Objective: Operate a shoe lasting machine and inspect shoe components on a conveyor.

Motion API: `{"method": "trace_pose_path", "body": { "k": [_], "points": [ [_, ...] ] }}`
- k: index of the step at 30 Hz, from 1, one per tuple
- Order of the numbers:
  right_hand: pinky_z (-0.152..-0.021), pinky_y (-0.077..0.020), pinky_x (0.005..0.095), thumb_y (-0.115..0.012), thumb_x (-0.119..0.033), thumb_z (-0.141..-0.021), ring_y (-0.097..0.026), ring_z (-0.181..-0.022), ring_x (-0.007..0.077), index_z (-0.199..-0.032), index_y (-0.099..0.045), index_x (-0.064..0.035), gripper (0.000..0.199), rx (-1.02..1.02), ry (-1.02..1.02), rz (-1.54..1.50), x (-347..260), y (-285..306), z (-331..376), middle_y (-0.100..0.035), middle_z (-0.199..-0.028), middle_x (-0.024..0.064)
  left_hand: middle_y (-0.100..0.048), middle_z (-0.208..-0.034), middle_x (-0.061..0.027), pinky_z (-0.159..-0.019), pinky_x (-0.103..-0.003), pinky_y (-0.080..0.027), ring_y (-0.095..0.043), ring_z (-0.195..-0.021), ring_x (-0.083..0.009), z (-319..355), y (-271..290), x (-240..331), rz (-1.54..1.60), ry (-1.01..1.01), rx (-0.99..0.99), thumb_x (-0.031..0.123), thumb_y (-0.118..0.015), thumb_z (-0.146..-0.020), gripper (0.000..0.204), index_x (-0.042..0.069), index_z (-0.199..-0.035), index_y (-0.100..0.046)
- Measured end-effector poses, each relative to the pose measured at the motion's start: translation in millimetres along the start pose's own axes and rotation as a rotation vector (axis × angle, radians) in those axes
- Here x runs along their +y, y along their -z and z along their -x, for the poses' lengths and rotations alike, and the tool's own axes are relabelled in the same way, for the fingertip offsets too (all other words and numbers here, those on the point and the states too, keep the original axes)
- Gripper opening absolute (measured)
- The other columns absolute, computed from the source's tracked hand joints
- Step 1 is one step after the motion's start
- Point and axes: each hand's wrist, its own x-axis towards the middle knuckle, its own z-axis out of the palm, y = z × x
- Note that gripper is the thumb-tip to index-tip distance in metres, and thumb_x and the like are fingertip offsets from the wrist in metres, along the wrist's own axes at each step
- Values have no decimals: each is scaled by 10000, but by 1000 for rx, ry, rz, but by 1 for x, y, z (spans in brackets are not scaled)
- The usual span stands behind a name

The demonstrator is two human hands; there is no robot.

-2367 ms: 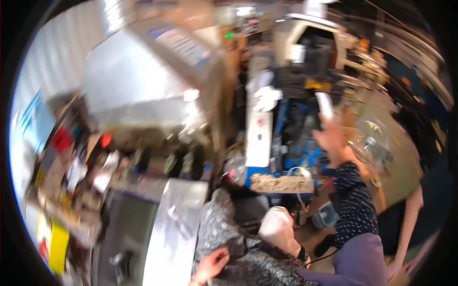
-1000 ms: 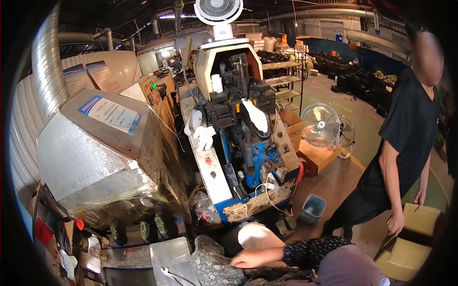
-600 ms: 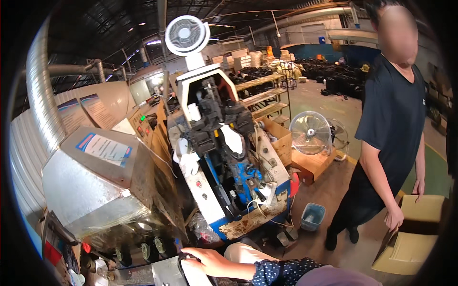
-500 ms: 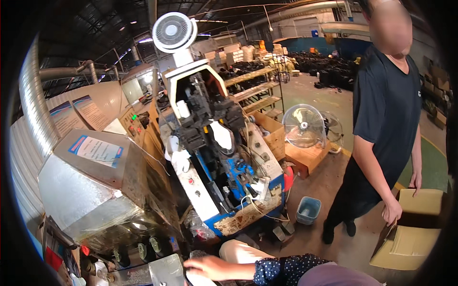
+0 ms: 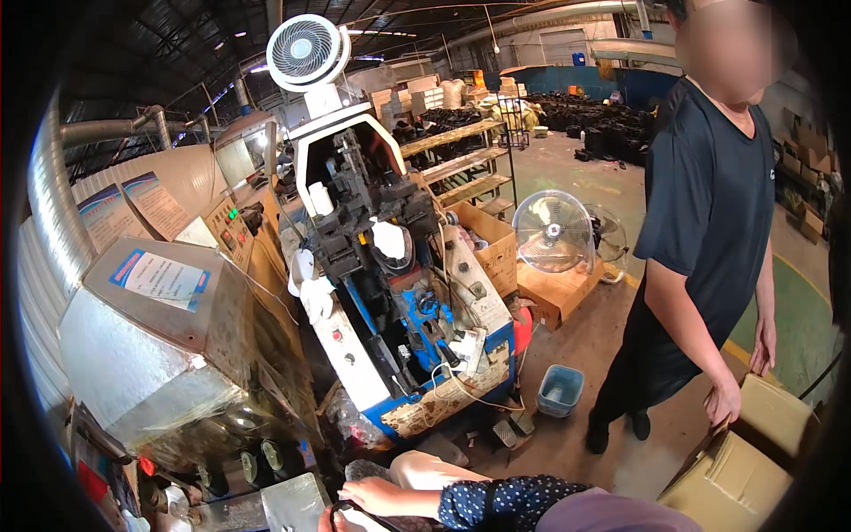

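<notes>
At the lower edge my right hand (image 5: 377, 496) reaches in from a dark dotted sleeve, its fingers together and bent over a white piece with a black edge (image 5: 362, 520). Part of my left hand (image 5: 326, 521) shows beside that piece, its fingers closed at the black edge; the frame cuts off the rest. What kind of piece it is I cannot make out. A flat grey metal plate (image 5: 295, 503) lies just left of my hands. Ahead stands a blue and white machine (image 5: 377, 390) with a white shoe-shaped form (image 5: 390, 239) in its middle.
A metal-hooded unit (image 5: 146, 341) stands at the left, with several shoes under its front edge. A blue bin (image 5: 560, 390), foot pedals (image 5: 512, 430) and a floor fan (image 5: 554, 232) are to the right. A co-worker (image 5: 709, 213) bends over a cardboard box (image 5: 736, 479).
My right hand, blurred before, now rests on the black-edged piece, and part of my left hand has come into view. The co-worker's box has shifted, its flaps more closed. My view has turned slightly.
</notes>
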Motion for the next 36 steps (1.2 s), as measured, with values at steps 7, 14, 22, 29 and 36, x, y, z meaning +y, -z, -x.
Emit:
{"method": "trace_pose_path", "body": {
  "k": [7,14,22,29,36],
  "points": [
    [-689,-468,523,-598,-291,-918,-622,-806,454,-1204,-464,-41,403,-288,-133,103,-11,-1,16,-634,-825,257,-652,-1103,-209,-899,-381,-455,-597,-1044,-297,-11,2,-12,-219,101,-15,246,-577,-959,351,-2,-1205,-611],
    [-587,-460,516,-508,-212,-962,-623,-689,429,-1061,-467,-21,219,-316,-131,201,-10,-3,7,-605,-708,245,-652,-1095,-201,-889,-379,-455,-594,-1034,-290,-17,3,-20,-188,90,-33,247,-580,-957,349,0,-1201,-612],
    [-569,-473,509,-481,-181,-966,-627,-667,430,-1009,-474,-5,182,-209,-149,185,-4,-23,15,-604,-701,256,-652,-1085,-191,-878,-377,-455,-591,-1023,-282,-21,9,-35,-182,124,-58,248,-585,-955,346,2,-1197,-613],
    [-664,-497,496,-525,-24,-915,-620,-867,450,-970,-492,-2,68,-46,-193,40,10,-41,10,-640,-863,265,-643,-1051,-128,-837,-361,-461,-579,-980,-257,-39,-3,-84,344,-192,-98,262,-592,-957,325,17,-1169,-618],
    [-708,-501,479,-546,-239,-973,-625,-906,443,-1056,-512,-28,230,-171,-436,67,9,-35,2,-660,-927,225,-582,-1188,-114,-921,-328,-441,-556,-1071,-231,-45,1,-102,664,15,-263,116,-548,-925,416,25,-1326,-482]
  ]
}}
